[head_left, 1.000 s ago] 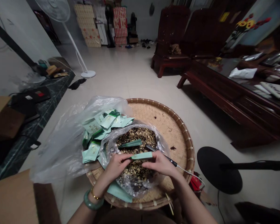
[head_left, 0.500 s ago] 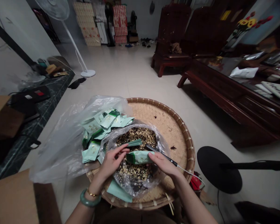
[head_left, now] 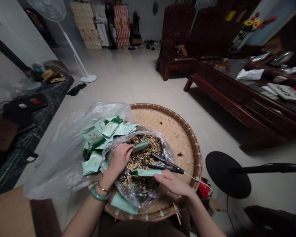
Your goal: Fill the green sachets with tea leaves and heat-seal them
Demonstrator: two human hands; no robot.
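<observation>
A round woven bamboo tray (head_left: 185, 131) holds a clear plastic bag of dried brown bits (head_left: 143, 161). My right hand (head_left: 172, 182) pinches a small green packet (head_left: 146, 172) by its end, level over the bag. My left hand (head_left: 119, 158) is closed on a stack of green packets (head_left: 140, 145) resting on the dried bits. A black clamp-like tool (head_left: 165, 163) with a white cord lies across the bag's right side. A jade bangle and a gold one sit on my left wrist.
A larger clear bag (head_left: 64, 154) with several green packets (head_left: 101, 135) lies on the tray's left. A black round stand base (head_left: 227, 174) sits to the right, a dark wooden table (head_left: 249, 98) beyond it, a white fan (head_left: 71, 42) far left, and cardboard (head_left: 12, 214) near left.
My left hand let go of the single packet and moved up-left onto the stack of packets. My right hand keeps the packet, now flat and slightly lower.
</observation>
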